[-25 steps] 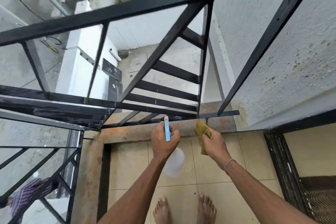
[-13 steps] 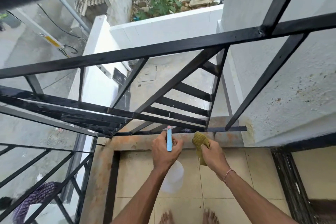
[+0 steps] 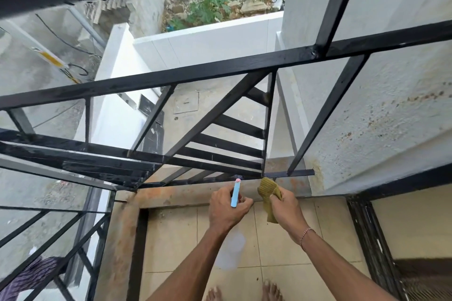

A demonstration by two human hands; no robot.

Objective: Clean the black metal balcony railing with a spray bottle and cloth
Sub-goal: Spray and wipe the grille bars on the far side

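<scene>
Currently the person is bending over the railing's bottom section, both hands working low near the ledge. L hand [image 3: 228, 205] is gripping the spray bottle [image 3: 235, 193]: fingers are curled round the neck, the blue head is pointing up toward 12 o'clock, and the translucent body is hanging below the wrist, blurred. R hand [image 3: 285, 205] is clutching the cloth [image 3: 267, 189], olive-yellow, bunched in the fist with one end sticking out at 11 o'clock and a tail dangling at 6.

The railing [image 3: 220, 72] is black painted metal, filling the view from 9 through 3 o'clock. Its bottom bar [image 3: 288, 173] is lying just beyond the hands at 12 o'clock, long axis running roughly 9 to 3, sitting over the rust-stained ledge [image 3: 186, 197]. The cloth tip is sitting just beside that bar, near the foot of a vertical; contact can't be confirmed. The nozzle is likewise close under the bar, slightly toward 9 of the cloth. R hand is the nearer to the bar's free end at 3 o'clock.

Judgement: the spray-then-wipe step is being set up on the bottom bar; the wipe will likely be running along the bar's length.

Labels/writing: none legible on bottle or cloth. A dark plate below, approx 10 o'clock, is too blurred to read.
</scene>
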